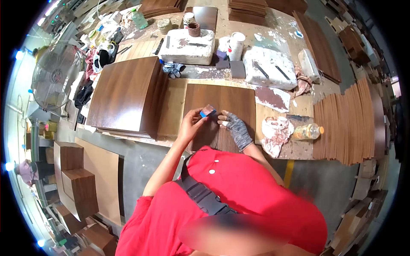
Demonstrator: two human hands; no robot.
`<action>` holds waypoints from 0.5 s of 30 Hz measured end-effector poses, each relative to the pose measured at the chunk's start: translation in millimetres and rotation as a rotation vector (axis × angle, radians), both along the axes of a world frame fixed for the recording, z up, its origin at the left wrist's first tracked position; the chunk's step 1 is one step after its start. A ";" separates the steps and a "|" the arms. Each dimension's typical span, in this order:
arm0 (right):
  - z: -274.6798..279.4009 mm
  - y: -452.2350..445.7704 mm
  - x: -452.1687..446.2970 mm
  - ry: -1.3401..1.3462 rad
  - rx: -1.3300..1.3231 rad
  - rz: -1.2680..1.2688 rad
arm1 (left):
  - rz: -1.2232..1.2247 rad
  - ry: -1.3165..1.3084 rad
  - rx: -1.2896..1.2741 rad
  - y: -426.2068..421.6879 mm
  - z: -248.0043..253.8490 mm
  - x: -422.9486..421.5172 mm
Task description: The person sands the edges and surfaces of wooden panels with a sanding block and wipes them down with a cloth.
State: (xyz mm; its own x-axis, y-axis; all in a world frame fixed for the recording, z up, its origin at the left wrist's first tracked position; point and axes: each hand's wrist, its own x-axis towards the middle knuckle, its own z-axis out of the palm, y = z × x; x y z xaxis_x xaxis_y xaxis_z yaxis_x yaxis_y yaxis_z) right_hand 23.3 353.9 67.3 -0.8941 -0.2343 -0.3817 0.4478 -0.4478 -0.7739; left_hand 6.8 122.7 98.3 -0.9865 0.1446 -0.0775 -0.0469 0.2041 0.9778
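Note:
My bare left hand [192, 124] pinches a small flat blue piece [208, 112] with a brown-smeared face, just above a dark brown wood-grain panel [220, 96]. What exactly that piece is, I cannot make out. To the right of it, my right hand [237, 129] wears a grey glove with bare fingertips. Its fingers are apart, reach toward the blue piece and hold nothing; whether they touch the panel is hard to tell. The panel lies flat on the worktable in front of my body, its grain running away from me.
Stacked brown panels [124, 94] stand at left, thin boards [346, 123] at right. Behind are paint-spattered white blocks [188, 53] with dark strips, a white cup [235, 45] and a glove [173, 69]. A stained rag [276, 134] and yellowish bottle [307, 131] lie near my right.

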 end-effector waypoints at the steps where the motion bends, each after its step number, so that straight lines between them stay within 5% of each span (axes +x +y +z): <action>1: 6.4 -2.4 0.7 0.020 0.041 -0.005 | 0.004 -0.005 0.020 -3.5 -4.5 -5.5; 4: 8.3 -0.1 -15.8 0.075 0.011 -0.014 | 0.039 -0.050 0.120 -9.0 -12.6 -22.9; 6: 11.2 1.2 -35.3 0.110 0.011 -0.029 | 0.056 0.129 -0.079 -13.7 -45.7 -43.8; 8: 14.9 -2.1 -49.1 0.123 0.025 -0.066 | 0.068 0.265 -0.221 -12.3 -26.3 -54.4; 12: 34.8 -7.9 -73.9 0.135 0.103 -0.088 | 0.120 0.171 -0.181 -7.4 -31.1 -80.3; 15: 39.3 -7.1 -107.7 0.216 0.238 0.035 | 0.191 0.355 -0.237 -2.2 -46.8 -91.5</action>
